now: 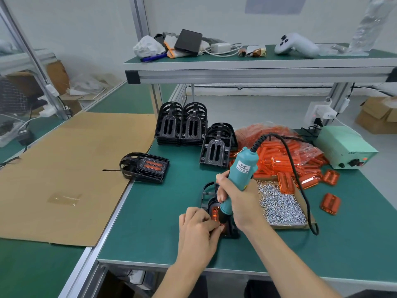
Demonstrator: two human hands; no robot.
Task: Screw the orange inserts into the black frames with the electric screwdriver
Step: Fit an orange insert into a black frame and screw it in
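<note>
While my right hand (238, 203) grips the electric screwdriver (237, 179), its tip meets the orange insert (215, 213).
Beside that grip, my left hand (198, 227) pinches the black frame (209, 193).

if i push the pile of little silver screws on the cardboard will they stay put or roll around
The screws look loose and small, so a push would likely scatter them. They are probably apt to roll, being round-bodied. The flat cardboard sheet under them shows no raised edge, so some could spill onto the green table.

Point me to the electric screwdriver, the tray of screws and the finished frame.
electric screwdriver (240, 175): head view, on its teal body.
tray of screws (283, 209): head view, on the pile of silver screws.
finished frame (148, 166): head view, beside its orange insert.
</note>
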